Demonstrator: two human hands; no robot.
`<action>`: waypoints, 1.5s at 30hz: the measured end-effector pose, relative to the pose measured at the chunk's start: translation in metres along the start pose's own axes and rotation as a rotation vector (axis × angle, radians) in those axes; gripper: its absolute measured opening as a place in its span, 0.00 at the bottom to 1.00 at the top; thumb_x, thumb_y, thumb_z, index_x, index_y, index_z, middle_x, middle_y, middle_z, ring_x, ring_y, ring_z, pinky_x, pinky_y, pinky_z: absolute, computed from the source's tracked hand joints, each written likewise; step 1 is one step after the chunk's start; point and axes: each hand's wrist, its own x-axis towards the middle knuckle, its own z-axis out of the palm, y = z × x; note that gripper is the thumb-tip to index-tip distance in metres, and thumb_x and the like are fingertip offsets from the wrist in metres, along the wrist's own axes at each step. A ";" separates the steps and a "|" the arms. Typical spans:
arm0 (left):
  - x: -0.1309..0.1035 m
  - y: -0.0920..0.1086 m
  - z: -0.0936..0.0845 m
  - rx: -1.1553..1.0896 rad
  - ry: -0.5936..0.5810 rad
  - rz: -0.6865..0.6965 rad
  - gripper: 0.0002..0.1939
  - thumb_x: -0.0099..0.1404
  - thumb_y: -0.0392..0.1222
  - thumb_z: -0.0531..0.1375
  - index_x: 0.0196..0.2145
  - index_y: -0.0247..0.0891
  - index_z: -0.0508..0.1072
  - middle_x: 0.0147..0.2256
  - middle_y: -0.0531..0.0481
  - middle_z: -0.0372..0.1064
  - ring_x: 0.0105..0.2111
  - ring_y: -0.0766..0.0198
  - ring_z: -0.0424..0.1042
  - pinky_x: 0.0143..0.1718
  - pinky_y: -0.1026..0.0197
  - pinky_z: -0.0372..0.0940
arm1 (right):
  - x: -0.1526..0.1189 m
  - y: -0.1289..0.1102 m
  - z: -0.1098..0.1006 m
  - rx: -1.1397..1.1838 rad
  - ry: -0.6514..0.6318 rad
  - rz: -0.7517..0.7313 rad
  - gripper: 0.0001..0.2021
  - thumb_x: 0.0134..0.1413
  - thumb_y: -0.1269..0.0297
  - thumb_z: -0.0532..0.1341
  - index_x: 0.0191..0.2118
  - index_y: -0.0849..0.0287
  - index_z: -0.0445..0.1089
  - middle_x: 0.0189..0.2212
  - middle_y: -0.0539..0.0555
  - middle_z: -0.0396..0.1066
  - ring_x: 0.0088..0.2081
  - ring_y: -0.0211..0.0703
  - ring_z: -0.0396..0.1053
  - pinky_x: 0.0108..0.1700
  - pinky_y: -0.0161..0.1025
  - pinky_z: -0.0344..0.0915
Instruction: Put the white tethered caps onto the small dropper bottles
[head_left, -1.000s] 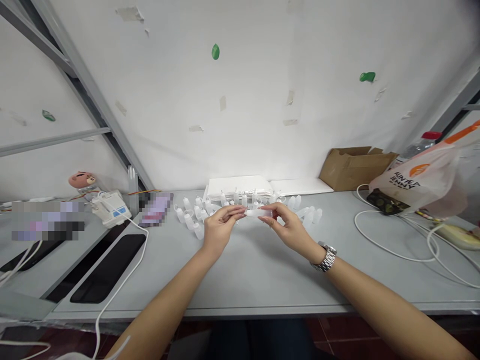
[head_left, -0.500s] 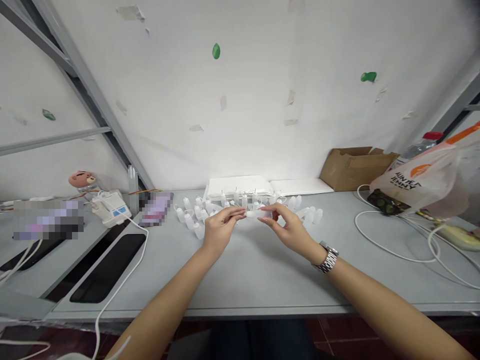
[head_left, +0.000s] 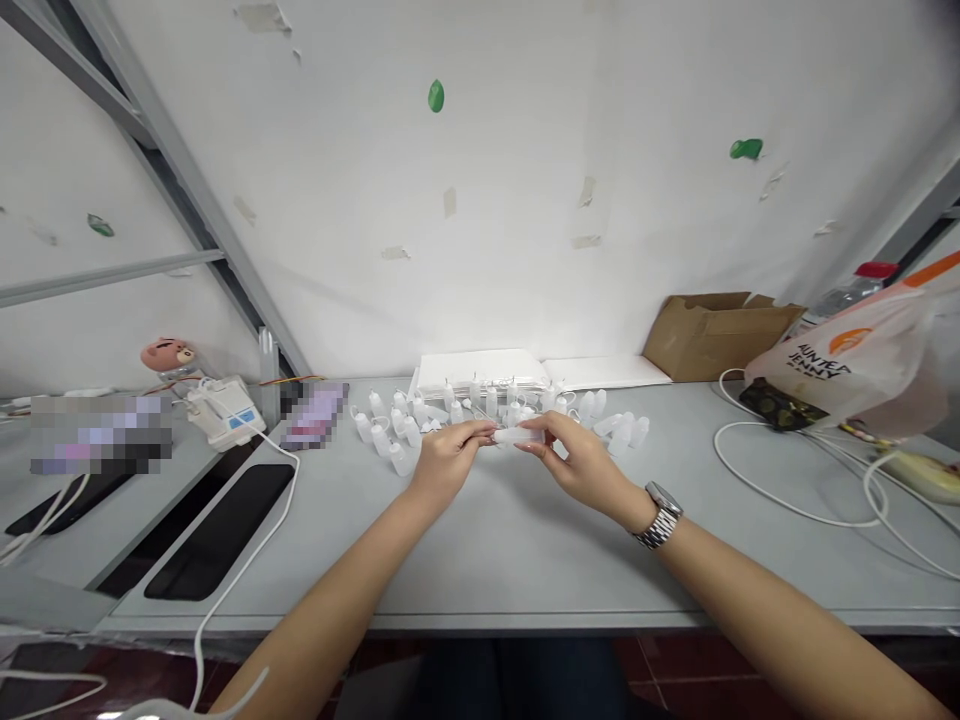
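A small translucent white bottle (head_left: 514,436) lies sideways between my two hands above the grey table. My right hand (head_left: 577,455), with a metal watch on the wrist, grips its body between thumb and fingers. At the bottle's left end, the fingers of my left hand (head_left: 450,455) are pinched together; what they hold there is too small to make out. Several similar bottles with thin tips and looped caps (head_left: 399,458) stand behind and left of my hands. More bottles (head_left: 621,436) lie or stand to the right of my right hand.
White sheets (head_left: 480,370) are stacked against the wall. At the right are a cardboard box (head_left: 712,340), a plastic bag (head_left: 847,370) and a loose white cable (head_left: 787,518). A black phone-like slab (head_left: 221,535) and a white device (head_left: 225,415) lie at the left.
The view has shifted slightly. My left fingers have drawn closer together at the bottle's end, and both hands still hold their places around it.
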 end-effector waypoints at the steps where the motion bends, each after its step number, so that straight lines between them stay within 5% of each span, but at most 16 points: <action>1: 0.000 -0.001 0.000 -0.006 -0.004 -0.002 0.12 0.55 0.32 0.54 0.32 0.41 0.76 0.33 0.54 0.76 0.34 0.64 0.75 0.41 0.59 0.70 | 0.000 0.000 0.000 0.006 -0.003 0.015 0.09 0.57 0.64 0.54 0.42 0.59 0.64 0.29 0.53 0.66 0.29 0.39 0.62 0.33 0.37 0.62; 13: 0.008 -0.001 -0.004 -0.166 -0.006 -0.079 0.09 0.57 0.41 0.56 0.34 0.40 0.75 0.36 0.50 0.74 0.38 0.61 0.73 0.42 0.58 0.68 | 0.007 0.007 0.001 0.381 0.120 0.311 0.11 0.55 0.57 0.55 0.38 0.58 0.65 0.27 0.51 0.67 0.28 0.38 0.65 0.32 0.37 0.63; 24: 0.005 -0.003 -0.005 -0.083 -0.040 0.019 0.12 0.60 0.42 0.52 0.31 0.39 0.74 0.28 0.50 0.72 0.30 0.65 0.71 0.31 0.62 0.69 | 0.006 0.004 0.001 0.363 -0.009 0.295 0.10 0.56 0.57 0.55 0.38 0.59 0.62 0.26 0.51 0.68 0.28 0.38 0.66 0.32 0.38 0.63; 30: 0.007 -0.004 -0.008 -0.009 -0.165 0.053 0.12 0.60 0.45 0.52 0.31 0.41 0.75 0.29 0.51 0.74 0.31 0.64 0.72 0.31 0.62 0.69 | 0.004 0.010 0.002 0.106 -0.155 0.129 0.10 0.54 0.58 0.56 0.41 0.57 0.63 0.35 0.55 0.70 0.36 0.44 0.67 0.37 0.42 0.63; 33: 0.009 -0.002 -0.010 -0.001 -0.145 0.009 0.15 0.61 0.48 0.51 0.39 0.42 0.73 0.35 0.49 0.74 0.34 0.62 0.72 0.33 0.62 0.69 | 0.009 0.014 -0.012 0.093 -0.044 0.114 0.11 0.56 0.58 0.54 0.42 0.57 0.64 0.38 0.56 0.68 0.40 0.44 0.66 0.41 0.42 0.63; 36: 0.010 -0.004 -0.009 0.185 -0.140 -0.062 0.18 0.61 0.50 0.51 0.46 0.43 0.68 0.39 0.49 0.72 0.36 0.60 0.71 0.35 0.59 0.67 | 0.017 0.029 -0.040 0.048 0.258 0.159 0.12 0.52 0.55 0.58 0.38 0.57 0.68 0.39 0.55 0.64 0.41 0.43 0.63 0.42 0.40 0.62; 39: 0.009 -0.010 -0.006 0.392 -0.161 -0.034 0.15 0.62 0.48 0.50 0.43 0.43 0.70 0.42 0.48 0.70 0.39 0.58 0.70 0.39 0.56 0.65 | 0.020 0.059 -0.071 -0.072 0.537 0.354 0.16 0.46 0.51 0.60 0.36 0.59 0.71 0.29 0.51 0.60 0.31 0.39 0.60 0.35 0.38 0.60; 43: 0.010 -0.017 -0.003 0.493 -0.167 0.003 0.14 0.62 0.45 0.49 0.40 0.41 0.71 0.41 0.47 0.69 0.42 0.57 0.68 0.41 0.54 0.63 | 0.015 0.106 -0.093 -0.060 0.505 0.634 0.18 0.48 0.52 0.57 0.38 0.63 0.68 0.23 0.48 0.60 0.25 0.35 0.57 0.28 0.34 0.55; 45: 0.010 -0.019 -0.003 0.514 -0.166 -0.001 0.15 0.62 0.45 0.49 0.41 0.41 0.70 0.41 0.46 0.68 0.43 0.56 0.67 0.41 0.54 0.63 | 0.011 0.125 -0.093 -0.168 0.366 0.766 0.17 0.48 0.53 0.57 0.38 0.63 0.66 0.25 0.50 0.64 0.26 0.35 0.58 0.28 0.33 0.54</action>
